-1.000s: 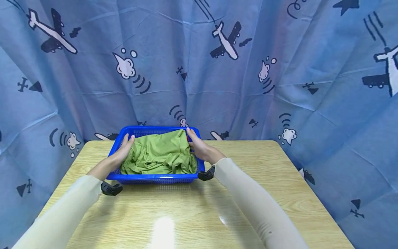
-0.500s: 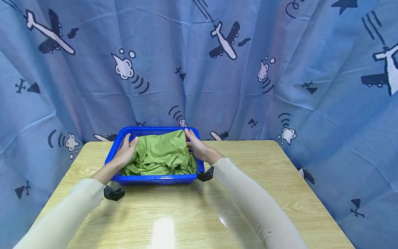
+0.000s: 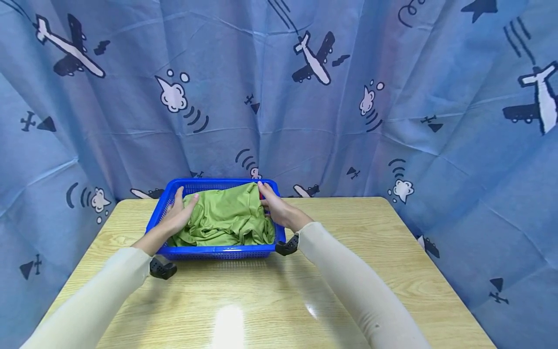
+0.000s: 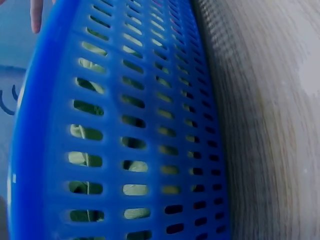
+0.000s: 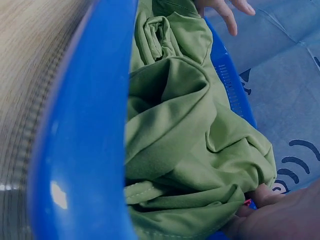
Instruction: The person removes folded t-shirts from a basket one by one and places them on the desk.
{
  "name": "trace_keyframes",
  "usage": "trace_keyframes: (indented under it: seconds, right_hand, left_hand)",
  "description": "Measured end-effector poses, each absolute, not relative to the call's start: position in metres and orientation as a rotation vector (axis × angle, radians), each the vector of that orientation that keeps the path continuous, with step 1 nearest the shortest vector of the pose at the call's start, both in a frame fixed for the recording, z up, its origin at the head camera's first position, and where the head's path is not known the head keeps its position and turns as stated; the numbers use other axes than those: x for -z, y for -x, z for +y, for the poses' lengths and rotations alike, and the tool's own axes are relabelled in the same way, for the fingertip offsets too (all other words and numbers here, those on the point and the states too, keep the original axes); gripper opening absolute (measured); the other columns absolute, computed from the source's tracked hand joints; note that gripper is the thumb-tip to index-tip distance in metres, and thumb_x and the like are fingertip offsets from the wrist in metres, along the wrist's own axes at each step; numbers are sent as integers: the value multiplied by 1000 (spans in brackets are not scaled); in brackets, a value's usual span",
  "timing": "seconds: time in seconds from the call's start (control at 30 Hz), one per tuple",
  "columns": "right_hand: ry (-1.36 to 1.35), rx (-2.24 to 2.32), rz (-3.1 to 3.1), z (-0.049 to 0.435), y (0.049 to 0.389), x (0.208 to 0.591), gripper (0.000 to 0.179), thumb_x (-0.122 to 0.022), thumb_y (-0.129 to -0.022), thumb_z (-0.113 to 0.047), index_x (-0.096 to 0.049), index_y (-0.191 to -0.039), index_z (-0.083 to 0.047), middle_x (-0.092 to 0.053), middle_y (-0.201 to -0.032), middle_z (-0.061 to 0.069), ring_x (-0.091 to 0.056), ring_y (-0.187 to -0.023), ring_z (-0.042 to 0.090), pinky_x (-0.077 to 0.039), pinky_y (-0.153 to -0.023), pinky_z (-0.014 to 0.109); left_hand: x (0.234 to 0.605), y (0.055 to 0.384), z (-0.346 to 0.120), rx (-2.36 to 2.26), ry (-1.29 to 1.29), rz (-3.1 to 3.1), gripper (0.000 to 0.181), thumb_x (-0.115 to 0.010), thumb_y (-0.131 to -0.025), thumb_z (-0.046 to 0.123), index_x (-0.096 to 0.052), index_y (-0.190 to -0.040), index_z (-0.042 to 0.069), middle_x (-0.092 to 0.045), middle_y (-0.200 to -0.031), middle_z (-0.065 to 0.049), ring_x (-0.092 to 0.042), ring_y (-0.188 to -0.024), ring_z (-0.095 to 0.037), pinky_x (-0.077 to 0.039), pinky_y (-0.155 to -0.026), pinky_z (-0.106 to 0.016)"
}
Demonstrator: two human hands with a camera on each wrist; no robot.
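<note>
A crumpled green garment [image 3: 226,213] fills most of a blue plastic basket [image 3: 218,249]. My left hand [image 3: 176,215] is at the basket's left end, fingers extended, thumb against the garment's left edge. At the opposite end, my right hand [image 3: 281,208] reaches over the rim and its fingers touch the garment's right side. In the right wrist view, part of that right hand [image 5: 285,215] lies against the folds, and the left fingers [image 5: 227,17] show spread at the top. The left wrist view mostly shows the slotted basket wall [image 4: 112,115]. Some fingertips are hidden.
The basket stands on a pale wooden table [image 3: 348,261], close to its far edge. Behind hangs a blue curtain [image 3: 279,116] with printed airplanes. A small red thing [image 5: 247,202] peeks out between the garment and my right hand.
My left hand has moved slightly right and inward, its thumb now farther over the garment. The right hand stays nearly in place. The garment looks almost unchanged.
</note>
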State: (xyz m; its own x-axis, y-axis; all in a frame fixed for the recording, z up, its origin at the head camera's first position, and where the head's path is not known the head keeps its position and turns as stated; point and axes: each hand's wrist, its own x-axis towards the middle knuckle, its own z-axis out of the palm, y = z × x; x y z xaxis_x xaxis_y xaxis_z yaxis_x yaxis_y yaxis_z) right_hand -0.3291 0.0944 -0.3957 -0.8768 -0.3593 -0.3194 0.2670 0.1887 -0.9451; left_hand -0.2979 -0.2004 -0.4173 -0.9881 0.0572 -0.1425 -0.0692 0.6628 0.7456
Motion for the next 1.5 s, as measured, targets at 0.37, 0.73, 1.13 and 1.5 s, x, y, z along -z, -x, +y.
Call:
trace_keyframes:
  seconds: [0.37,0.73,1.13,1.5]
  right_hand:
    - [74,1795,1934,92,334,399,78,-28,-105,-61,11,-163,-27,-18,-165,28,-28,-148,53,-21,-125,57]
    - [71,1710,1963,88,334,404,79,-28,-104,-62,14,-162,-29,4,-173,8,-19,-156,40,-15,-127,56]
    - [123,1668,2091,85,330,404,92,-56,-101,-50,10,-163,-33,14,-172,4,-1,-159,37,-9,-127,59]
    - [379,1417,2249,86,325,408,88,-68,-97,-30,-9,-162,-41,3,-173,2,2,-160,30,-15,-126,58]
  left_hand:
    - [426,306,-209,-1277,-156,2642,99,-59,-100,42,12,-161,7,-5,-163,-38,-12,-150,-57,-22,-119,-69]
    - [428,307,-210,-1241,-222,2633,119,-73,-92,26,24,-158,6,6,-164,-36,-6,-150,-58,-17,-120,-69]
    - [427,309,-210,-1271,-356,2682,119,-74,-79,-2,9,-163,16,-19,-159,-38,-41,-135,-55,-52,-89,-49]
    - [422,305,-210,-1104,-547,2528,105,-70,-87,8,2,-164,11,4,-167,-30,-2,-151,-56,-11,-118,-74]
